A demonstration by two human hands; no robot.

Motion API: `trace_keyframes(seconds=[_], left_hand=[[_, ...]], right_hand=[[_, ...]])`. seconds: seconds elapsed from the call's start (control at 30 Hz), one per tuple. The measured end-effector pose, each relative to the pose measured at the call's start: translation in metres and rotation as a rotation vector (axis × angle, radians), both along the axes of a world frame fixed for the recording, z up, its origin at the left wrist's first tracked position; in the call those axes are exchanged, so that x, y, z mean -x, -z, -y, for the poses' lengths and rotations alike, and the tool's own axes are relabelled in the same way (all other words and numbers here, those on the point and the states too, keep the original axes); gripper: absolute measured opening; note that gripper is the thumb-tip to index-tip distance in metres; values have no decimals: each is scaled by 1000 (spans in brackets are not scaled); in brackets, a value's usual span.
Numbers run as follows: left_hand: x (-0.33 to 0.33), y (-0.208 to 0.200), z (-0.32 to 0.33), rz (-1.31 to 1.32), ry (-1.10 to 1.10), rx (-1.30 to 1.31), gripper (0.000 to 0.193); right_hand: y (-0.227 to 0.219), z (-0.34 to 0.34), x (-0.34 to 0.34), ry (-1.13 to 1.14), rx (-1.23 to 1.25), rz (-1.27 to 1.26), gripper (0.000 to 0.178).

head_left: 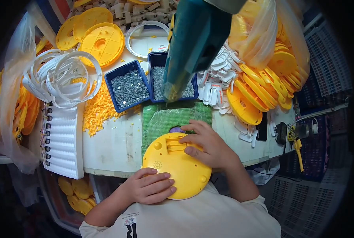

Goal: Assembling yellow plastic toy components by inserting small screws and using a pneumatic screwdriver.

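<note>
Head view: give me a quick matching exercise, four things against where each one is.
1. Round yellow shell with an open slot
2. Small metal pieces
3. Cluster of white rings
4. Loose small yellow pieces

A. In two blue trays
B. Heaped on the table
C. Under the fingers of the left hand
D. Overlapping the far end of the ridged white tray

Pairs: 1-C, 2-A, 3-D, 4-B

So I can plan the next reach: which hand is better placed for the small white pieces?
Probably the right hand: it is nearer the small white pieces, heaped on its side. The left hand is farther off, resting on the lower left of the yellow disc.
</note>
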State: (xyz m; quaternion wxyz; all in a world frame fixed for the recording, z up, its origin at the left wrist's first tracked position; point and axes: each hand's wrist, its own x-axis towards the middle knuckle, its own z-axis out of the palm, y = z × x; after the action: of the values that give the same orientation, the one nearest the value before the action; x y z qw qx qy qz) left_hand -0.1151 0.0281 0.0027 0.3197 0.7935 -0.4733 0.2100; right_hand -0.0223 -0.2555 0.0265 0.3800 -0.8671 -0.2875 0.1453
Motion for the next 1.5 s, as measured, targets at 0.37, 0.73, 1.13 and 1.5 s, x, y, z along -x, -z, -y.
trace_keyframes(seconds=[0.37, 0.73, 1.13, 1.5], left_hand=[[-8, -10, -5, 4, -23, 10, 23], [-46, -40, -16, -250, -291, 353, 60], [52, -62, -113, -57, -792, 654, 43], [147, -13, -171, -255, -1206, 1938, 46]], right_hand=[[-13, -14, -6, -32, -200, 96, 53], [-32, -41, 11, -1, -455, 562, 41], [-20, -121, 19, -119, -633, 298, 59], [4, -176, 36, -449, -256, -244, 40]])
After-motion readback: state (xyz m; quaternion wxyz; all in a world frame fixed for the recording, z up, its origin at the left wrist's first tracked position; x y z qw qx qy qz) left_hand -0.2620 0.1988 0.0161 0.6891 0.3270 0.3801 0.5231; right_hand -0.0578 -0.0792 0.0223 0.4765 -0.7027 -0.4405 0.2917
